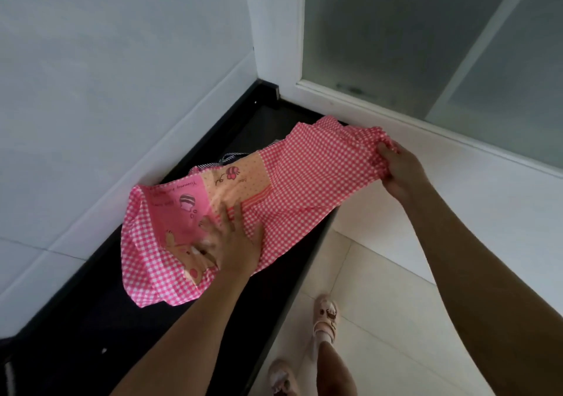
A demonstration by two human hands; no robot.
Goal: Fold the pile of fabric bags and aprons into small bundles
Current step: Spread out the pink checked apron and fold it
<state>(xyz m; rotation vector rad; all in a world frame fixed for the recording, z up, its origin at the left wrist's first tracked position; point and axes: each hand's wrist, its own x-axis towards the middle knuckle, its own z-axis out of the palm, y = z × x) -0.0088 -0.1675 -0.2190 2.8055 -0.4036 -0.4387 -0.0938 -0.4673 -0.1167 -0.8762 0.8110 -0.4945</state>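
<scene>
While the pink gingham apron (pixel 283 182) is spread over the black counter (pixel 91 319), its frilled far edge is pinched in the right hand (pixel 399 167) and its printed patch is pressed under the flat, open left hand (pixel 231 243); thin, limp cotton overhanging the edge could slip floorward if released.

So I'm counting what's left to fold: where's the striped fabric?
Head view: the striped fabric peeks out behind the pink apron on the black counter, toward the wall.

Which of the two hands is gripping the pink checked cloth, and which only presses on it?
The right hand grips the bunched far end of the pink checked cloth. The left hand lies flat, fingers spread, on the printed patch.
</scene>
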